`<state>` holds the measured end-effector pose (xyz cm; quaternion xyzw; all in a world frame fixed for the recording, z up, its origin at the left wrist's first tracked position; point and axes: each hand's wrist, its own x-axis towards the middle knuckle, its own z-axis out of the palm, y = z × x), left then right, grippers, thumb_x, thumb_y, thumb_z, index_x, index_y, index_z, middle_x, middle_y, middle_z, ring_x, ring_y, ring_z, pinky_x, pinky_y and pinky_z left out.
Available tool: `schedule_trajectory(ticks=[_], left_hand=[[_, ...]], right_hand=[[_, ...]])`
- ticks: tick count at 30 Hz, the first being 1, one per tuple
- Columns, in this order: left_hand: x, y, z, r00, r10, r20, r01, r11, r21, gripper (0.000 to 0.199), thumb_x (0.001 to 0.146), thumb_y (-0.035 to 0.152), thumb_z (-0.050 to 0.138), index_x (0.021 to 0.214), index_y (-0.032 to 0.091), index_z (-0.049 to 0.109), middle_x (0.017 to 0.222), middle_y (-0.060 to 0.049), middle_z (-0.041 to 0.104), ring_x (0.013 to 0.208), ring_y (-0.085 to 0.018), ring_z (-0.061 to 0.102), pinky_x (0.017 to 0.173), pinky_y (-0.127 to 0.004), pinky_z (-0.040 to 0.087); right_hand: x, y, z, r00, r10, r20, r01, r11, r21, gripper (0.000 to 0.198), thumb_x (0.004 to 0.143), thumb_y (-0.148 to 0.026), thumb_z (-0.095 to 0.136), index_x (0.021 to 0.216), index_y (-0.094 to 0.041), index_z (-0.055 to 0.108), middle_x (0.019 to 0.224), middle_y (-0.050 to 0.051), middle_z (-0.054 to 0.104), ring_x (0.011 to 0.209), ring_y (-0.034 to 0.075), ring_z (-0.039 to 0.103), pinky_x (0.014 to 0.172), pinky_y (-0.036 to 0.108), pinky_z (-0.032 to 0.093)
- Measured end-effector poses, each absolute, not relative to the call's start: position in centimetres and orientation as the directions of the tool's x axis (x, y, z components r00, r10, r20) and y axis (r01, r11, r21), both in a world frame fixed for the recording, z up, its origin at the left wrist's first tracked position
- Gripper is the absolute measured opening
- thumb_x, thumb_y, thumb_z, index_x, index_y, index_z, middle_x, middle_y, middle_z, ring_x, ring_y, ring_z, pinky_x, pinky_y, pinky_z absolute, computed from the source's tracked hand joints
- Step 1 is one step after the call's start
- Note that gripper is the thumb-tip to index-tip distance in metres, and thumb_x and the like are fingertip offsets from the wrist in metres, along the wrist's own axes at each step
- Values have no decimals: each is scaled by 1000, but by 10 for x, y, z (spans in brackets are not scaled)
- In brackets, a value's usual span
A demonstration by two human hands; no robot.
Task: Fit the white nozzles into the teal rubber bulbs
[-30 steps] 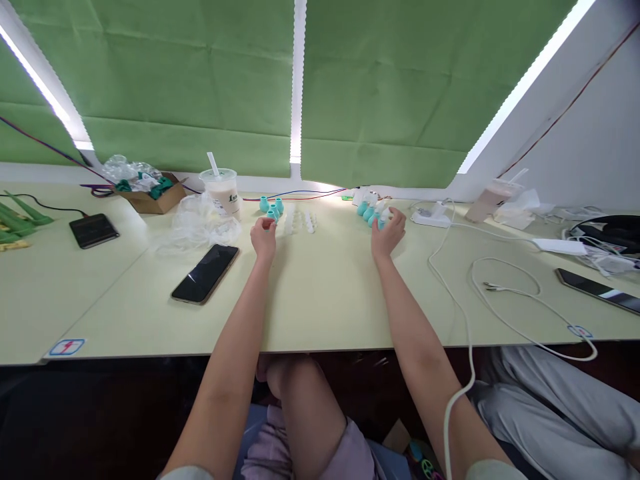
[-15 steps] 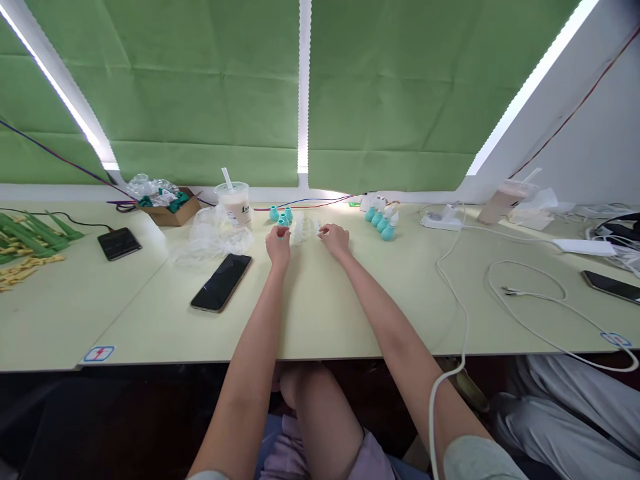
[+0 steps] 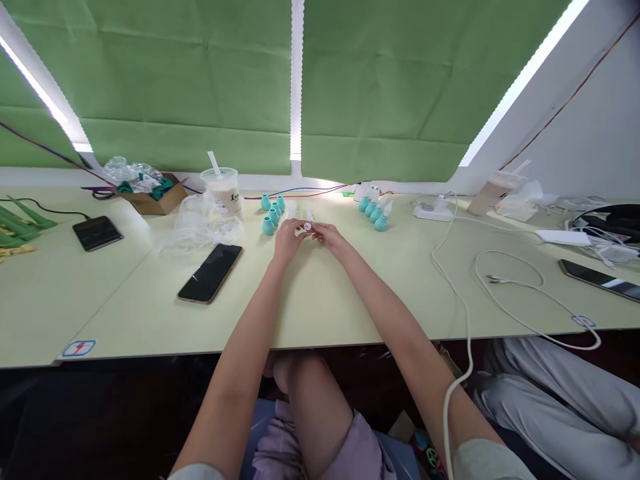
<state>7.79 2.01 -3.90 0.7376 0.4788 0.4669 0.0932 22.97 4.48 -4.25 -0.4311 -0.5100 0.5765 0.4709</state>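
So both hands are up close together over the bench (image 3: 325, 310), fussing with one tiny white piece (image 3: 307, 227). Fingers of the left hand (image 3: 289, 241) are pinched in on one side of it, fingers of the right hand (image 3: 327, 235) are clamped in from the other, and its round end faces back at the wearer. My guess is two-sided because something that small would twist or slip in a single pinch. Can't tell which hand carries more of the grip.

Bare bulbs (image 3: 269, 227) stand in a bunch just left of the hands, necks up, which I'd say keeps the openings easy to get at. Tipped bulbs (image 3: 381, 224) sit in a slanting row well off to the right, white tips upward; keeping the two lots apart probably stops them getting mixed up. White strips (image 3: 292, 210) lie right behind the hands, between both groups, so a short reach from either side.

Phone (image 3: 210, 273) is parked left of the left forearm, bag (image 3: 200, 227) and cup (image 3: 223, 190) behind it, which looks like plain shoving-aside so elbows don't catch them.
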Motion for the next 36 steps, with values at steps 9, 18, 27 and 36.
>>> schedule_trajectory(ticks=[9, 18, 27, 36], left_hand=[[80, 21, -38, -9, 807, 590, 567, -482, 668, 9, 78, 27, 66, 83, 20, 69, 87, -4, 65, 81, -16, 58, 64, -25, 46], [71, 23, -38, -25, 928, 372, 517, -307, 799, 8, 73, 24, 65, 72, 17, 64, 67, -2, 67, 58, -13, 58, 63, -27, 47], [70, 23, -41, 108, 936, 334, 638, -323, 699, 7, 72, 21, 67, 66, 17, 67, 64, -2, 64, 62, -14, 55, 62, -28, 42], [85, 14, -42, 245, 934, 258, 705, -355, 614, 5, 72, 17, 67, 72, 21, 71, 65, -3, 63, 65, -17, 56, 62, -30, 40]], right_hand=[[241, 53, -47, -120, 987, 105, 62, 113, -992, 23, 75, -38, 64, 86, -20, 72, 90, 4, 71, 72, 12, 59, 61, 24, 41], [258, 81, -55, 140, 962, 234, 681, 78, -728, 26, 78, -25, 60, 103, -27, 69, 98, -1, 70, 94, 19, 61, 80, 31, 44], [247, 95, -56, 123, 961, 249, 687, 99, -720, 12, 77, -26, 62, 83, -25, 73, 92, 1, 73, 86, 18, 62, 75, 29, 44], [255, 36, -57, 111, 945, 307, 226, 277, -934, 20, 72, -34, 64, 83, -20, 72, 90, 4, 73, 74, 15, 62, 76, 29, 48]])
